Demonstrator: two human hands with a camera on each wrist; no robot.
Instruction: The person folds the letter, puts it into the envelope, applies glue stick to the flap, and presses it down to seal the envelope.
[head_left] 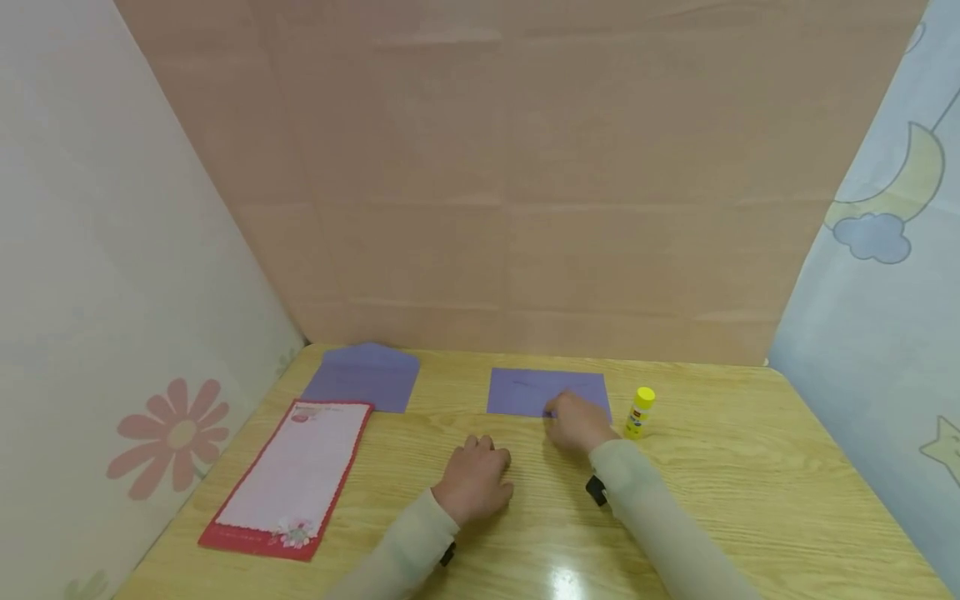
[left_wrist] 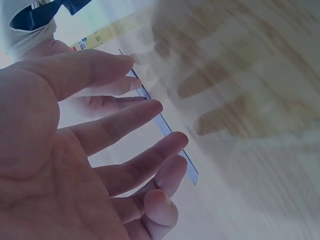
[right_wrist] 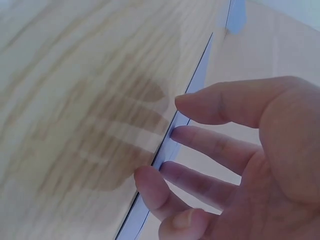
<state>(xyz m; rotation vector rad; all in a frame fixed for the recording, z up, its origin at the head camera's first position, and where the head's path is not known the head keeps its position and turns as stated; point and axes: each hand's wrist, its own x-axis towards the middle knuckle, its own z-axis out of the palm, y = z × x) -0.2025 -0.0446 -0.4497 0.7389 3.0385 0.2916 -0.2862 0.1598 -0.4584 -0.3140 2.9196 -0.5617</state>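
Observation:
A purple envelope lies flat near the back of the table, a thin flap line across its upper part. At its near edge is my right hand. In the right wrist view, that hand's fingertips touch the envelope, with the thumb at its edge, apart from the fingers. My left hand is low at the table's middle, in front of the envelope, holding nothing. Its fingers are spread and loosely bent in the left wrist view, where the envelope shows as a thin strip beyond.
Right of the envelope stands a yellow glue stick, capped. Another purple envelope, its flap raised, lies at the back left. Before it is a red-edged sheet of pink stationery. A brown paper backdrop rises behind the wooden table.

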